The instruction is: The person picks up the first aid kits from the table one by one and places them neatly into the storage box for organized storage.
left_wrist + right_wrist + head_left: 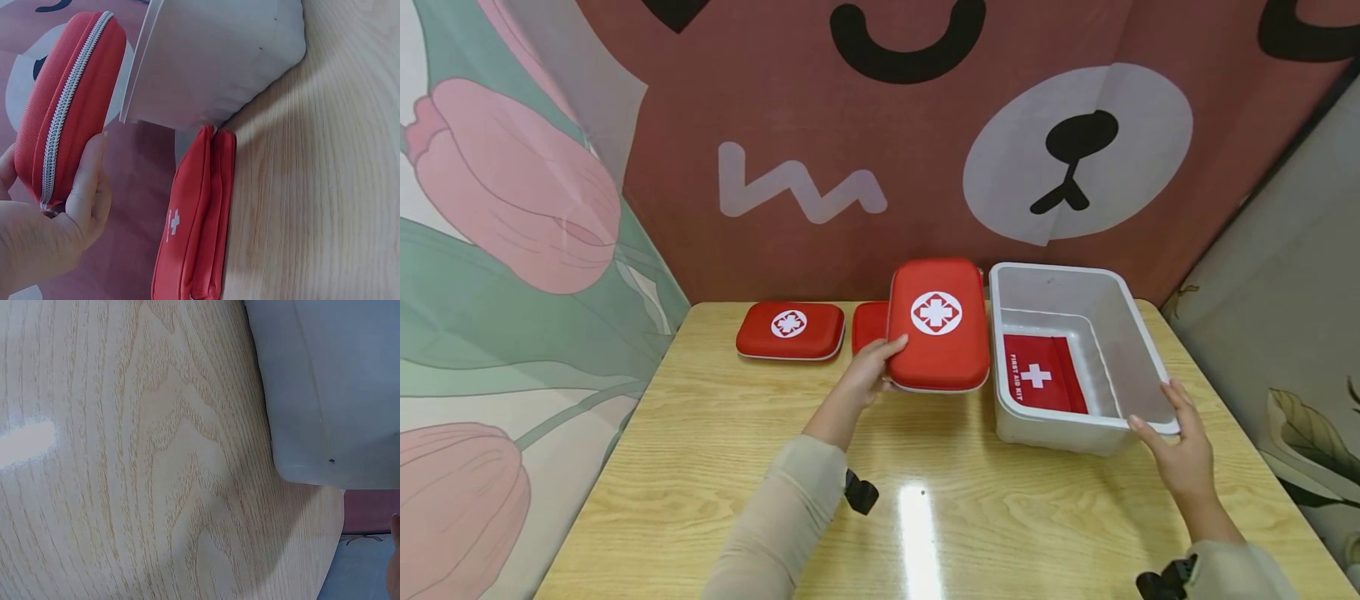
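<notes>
My left hand grips a red zip-up first aid case by its left side, holding it above the table just left of a light grey plastic bin. The white zip runs along the case's edge in the left wrist view, with my thumb and fingers on either side. At the bin's near right corner, my right hand holds the rim, thumb on the front edge and fingers on the right. Inside the bin lies a flat red pouch marked FIRST AID KIT. Only a sliver of that hand shows in the right wrist view.
A smaller red case with a white emblem lies at the table's back left. Beside it, red pouches lie partly hidden behind the held case in the head view. A printed cloth hangs behind the wooden table.
</notes>
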`<state>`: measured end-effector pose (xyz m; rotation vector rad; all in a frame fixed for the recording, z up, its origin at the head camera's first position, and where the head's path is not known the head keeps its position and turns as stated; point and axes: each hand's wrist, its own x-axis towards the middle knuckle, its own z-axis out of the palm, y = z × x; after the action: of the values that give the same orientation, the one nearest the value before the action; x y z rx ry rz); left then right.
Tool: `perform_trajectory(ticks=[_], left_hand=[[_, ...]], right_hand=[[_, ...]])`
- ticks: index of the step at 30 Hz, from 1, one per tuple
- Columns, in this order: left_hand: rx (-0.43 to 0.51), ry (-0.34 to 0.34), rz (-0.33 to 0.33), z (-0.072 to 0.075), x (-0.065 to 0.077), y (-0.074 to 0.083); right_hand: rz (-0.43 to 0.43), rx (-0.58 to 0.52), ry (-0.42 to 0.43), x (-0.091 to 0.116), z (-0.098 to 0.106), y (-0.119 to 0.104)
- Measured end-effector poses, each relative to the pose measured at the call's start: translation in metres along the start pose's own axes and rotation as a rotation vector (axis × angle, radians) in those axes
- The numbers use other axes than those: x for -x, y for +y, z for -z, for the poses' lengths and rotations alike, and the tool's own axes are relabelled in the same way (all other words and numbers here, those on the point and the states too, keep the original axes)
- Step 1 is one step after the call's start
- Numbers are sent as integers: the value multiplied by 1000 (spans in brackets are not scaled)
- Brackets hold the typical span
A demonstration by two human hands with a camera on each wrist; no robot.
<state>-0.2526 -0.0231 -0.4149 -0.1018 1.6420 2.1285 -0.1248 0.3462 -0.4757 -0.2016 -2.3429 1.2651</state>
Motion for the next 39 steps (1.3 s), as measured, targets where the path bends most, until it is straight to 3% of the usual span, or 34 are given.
perform_trajectory(ticks=[8,23,39], left_hand=[[10,-28,13,-11,-1,0],[39,17,27,-35,-1,1],[122,-13,42,-63,-8,-2]], right_hand=[[-8,1,-7,-1,0,1],[-15,2,-15,0,1,0],[7,-3,3,-1,0,1]])
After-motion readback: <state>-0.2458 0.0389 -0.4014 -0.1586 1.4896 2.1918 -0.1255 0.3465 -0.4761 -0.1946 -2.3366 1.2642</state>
